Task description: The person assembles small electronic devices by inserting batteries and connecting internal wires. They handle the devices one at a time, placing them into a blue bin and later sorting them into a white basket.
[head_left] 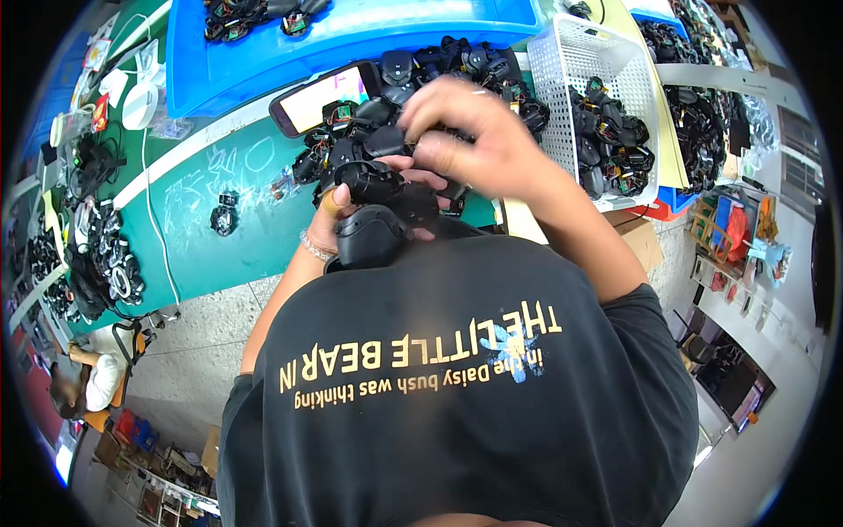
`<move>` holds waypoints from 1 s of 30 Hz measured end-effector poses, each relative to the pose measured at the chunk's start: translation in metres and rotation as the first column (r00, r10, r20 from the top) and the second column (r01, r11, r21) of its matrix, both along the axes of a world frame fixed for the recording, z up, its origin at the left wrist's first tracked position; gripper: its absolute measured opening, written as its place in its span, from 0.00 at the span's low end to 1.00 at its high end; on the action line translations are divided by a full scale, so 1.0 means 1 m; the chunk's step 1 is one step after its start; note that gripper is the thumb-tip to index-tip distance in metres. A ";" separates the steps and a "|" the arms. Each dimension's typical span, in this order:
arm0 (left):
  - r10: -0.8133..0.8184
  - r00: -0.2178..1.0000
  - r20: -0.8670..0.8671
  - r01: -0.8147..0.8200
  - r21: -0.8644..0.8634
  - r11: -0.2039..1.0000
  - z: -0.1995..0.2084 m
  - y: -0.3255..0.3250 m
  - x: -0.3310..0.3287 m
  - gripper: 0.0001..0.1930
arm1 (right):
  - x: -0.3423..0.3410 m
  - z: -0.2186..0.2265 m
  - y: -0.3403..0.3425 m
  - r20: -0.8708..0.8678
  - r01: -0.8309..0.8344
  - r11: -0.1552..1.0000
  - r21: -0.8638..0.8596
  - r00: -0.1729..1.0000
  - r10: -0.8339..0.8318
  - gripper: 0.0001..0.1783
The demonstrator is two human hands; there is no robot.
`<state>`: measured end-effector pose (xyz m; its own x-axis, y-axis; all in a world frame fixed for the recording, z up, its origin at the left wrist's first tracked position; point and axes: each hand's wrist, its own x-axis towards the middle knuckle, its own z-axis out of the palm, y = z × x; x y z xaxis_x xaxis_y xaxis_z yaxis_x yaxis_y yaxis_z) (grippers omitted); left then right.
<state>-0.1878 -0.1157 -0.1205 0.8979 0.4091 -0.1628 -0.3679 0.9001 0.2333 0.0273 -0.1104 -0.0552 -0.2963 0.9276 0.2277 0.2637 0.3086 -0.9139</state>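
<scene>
My left hand (326, 221) is closed around black headphones (370, 239), close to my chest at the table's near edge. Two rounded cups show, one above the other, with my thumb on one side and fingertips on the other. My right hand (479, 140) hovers just beyond them, over a pile of black ear-cup parts (384, 140). Its fingers are bent and smeared by motion, so whether they pinch anything is not visible. Some parts in the pile show small green circuit boards.
A lit phone (320, 98) leans against the pile. Behind it stands a blue tray (351, 48); at right, a white perforated basket (551, 114) of similar parts. One loose part (224, 215) lies on the green table (189, 250). Far left, another person (101, 378) sits.
</scene>
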 end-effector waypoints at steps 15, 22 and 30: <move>0.049 0.999 -0.002 -0.049 -0.047 0.998 -0.016 0.005 -0.011 0.43 | 0.098 -0.170 0.048 0.581 0.741 0.666 0.085 0.507 -0.637 0.39; 0.027 0.996 0.090 -0.028 0.011 1.000 -0.024 0.013 -0.015 0.37 | 0.102 -0.157 0.025 -0.075 0.706 0.673 -0.222 0.675 -0.734 0.23; 0.031 0.999 0.041 -0.029 -0.046 0.999 -0.024 0.012 -0.009 0.40 | 0.076 -0.064 0.007 -0.639 0.407 0.772 -0.488 0.436 -0.634 0.23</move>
<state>-0.1971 -0.1037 -0.1443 0.8914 0.4294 -0.1446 -0.4037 0.8977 0.1767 0.1037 -0.1029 -0.1195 0.4306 0.8934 -0.1283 -0.4931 0.1137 -0.8625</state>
